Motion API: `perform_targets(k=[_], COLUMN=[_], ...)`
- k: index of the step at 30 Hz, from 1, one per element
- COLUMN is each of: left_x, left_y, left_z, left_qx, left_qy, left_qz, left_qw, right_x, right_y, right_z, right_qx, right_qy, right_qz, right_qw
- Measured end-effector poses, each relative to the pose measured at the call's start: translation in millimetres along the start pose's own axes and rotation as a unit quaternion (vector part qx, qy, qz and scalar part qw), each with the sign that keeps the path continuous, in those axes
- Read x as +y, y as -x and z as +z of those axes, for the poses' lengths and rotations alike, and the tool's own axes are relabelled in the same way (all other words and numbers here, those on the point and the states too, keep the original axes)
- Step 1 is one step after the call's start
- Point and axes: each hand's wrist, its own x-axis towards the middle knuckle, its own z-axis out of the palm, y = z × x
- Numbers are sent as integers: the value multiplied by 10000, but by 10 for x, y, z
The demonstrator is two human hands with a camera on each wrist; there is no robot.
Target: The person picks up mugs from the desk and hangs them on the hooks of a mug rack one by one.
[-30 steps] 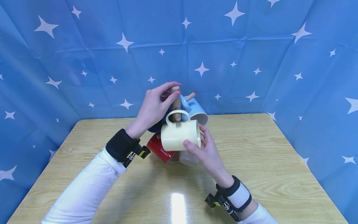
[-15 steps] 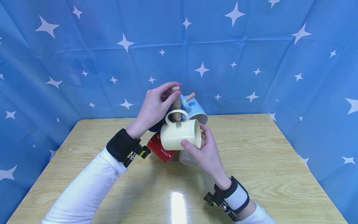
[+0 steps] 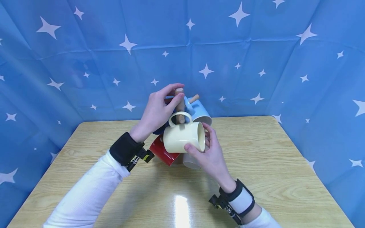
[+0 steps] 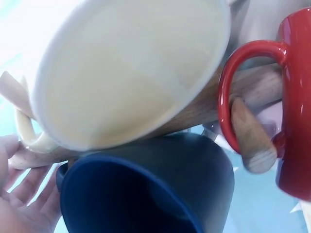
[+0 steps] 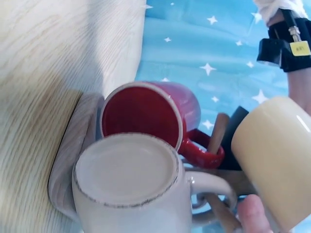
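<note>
My left hand (image 3: 155,106) grips the top of the wooden post (image 3: 180,103) of a mug tree. With thumb and fingers, my right hand (image 3: 210,155) holds a cream mug (image 3: 181,137) by its rim end, lying sideways in front of the post. The mug's handle points up, and a peg's round end shows inside the handle loop. Behind it hang a light blue mug (image 3: 201,110) on the right and a dark blue mug (image 4: 199,170) on the left. Lower down, a red mug (image 3: 162,151) hangs by its handle on a peg, beside a pale grey mug (image 5: 136,213).
The tree's wooden base (image 5: 73,165) stands on a wood-grain table (image 3: 256,158). A blue curtain (image 3: 285,63) with white stars hangs behind and at both sides. Wrist cameras are strapped on both arms.
The cream mug has turned slightly, so more of its open end shows at the right. My right hand has shifted a little left with it; the left hand stays on the post.
</note>
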Motion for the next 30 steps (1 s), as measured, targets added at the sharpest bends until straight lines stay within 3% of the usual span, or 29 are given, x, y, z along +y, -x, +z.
perform_targets(k=[6,11,19,25,30], left_x=[-26,-21,-32,-103,-187], left_y=[89,180,315,507,672], left_z=[-19,-77,-190,-265,-313], left_qx=[331,659,839,1060,1367], left_qy=[106,143,283,291,24], left_qz=[67,62,-37,-169,-144], left_qw=[9994,9977,9961,9938,9905], right_x=[5,-10,-20,-11,34], right_y=[10,-3,-49,-73,-88], right_z=[-36,-115,-288,-460,-611], right_qx=[-29,208,442,682,787], right_qy=[-110,160,173,610,1181], right_qz=[-174,-516,-920,-1230,-1387], right_qw=[9998,9983,9946,9882,9801])
